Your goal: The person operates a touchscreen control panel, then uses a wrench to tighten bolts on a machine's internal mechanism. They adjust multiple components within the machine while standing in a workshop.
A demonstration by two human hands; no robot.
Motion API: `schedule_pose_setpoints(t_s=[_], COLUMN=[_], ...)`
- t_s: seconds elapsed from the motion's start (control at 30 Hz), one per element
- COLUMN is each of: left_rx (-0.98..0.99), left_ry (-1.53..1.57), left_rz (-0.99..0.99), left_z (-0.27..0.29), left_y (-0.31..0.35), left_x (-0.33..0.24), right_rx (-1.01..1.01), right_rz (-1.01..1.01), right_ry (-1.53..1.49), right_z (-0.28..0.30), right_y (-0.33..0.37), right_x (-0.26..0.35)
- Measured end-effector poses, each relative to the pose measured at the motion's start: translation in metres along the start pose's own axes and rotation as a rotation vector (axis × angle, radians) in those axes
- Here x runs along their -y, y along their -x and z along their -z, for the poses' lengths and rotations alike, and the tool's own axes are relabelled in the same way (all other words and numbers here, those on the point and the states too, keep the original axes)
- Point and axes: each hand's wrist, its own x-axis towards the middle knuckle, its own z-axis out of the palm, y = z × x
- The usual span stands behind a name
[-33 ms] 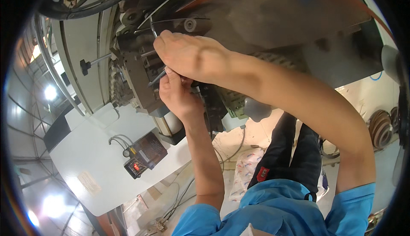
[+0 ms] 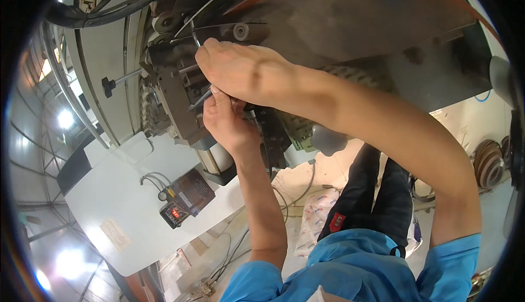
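Observation:
My right hand (image 2: 232,69) is closed, reaching across above my left one at a dark metal machine head (image 2: 174,91). From the top of this fist a thin shiny metal rod (image 2: 195,35) sticks out; its lower part is hidden by the fingers. Just below, my left hand (image 2: 225,117) is closed too, its thumb pressed against a grey metal bar (image 2: 200,98) that slants into the machine. I cannot make out the far end of that bar. Both hands touch or nearly touch each other, and my right wrist covers part of the work.
A black knob on a rod (image 2: 109,85) juts from the machine's left side. Below it, a white panel (image 2: 136,247) carries a small box with a red display (image 2: 174,214). A chain track (image 2: 350,75) runs behind my right forearm. Thick black cables (image 2: 109,18) cross the upper left.

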Motion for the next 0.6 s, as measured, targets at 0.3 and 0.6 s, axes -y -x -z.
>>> schedule_pose_setpoints(t_s=[0.3, 0.6], left_rx=[-0.053, -0.105], left_ry=[0.032, -0.072], left_rz=[-0.01, -0.053], left_z=[-0.002, -0.012], left_y=[-0.002, 0.0], left_x=[0.001, 0.0], right_rx=[-0.003, -0.021], right_rz=[-0.033, -0.059], right_ry=[-0.056, -0.163], right_z=[-0.001, 0.005], right_y=[-0.004, 0.002], right_x=[0.0, 0.002])
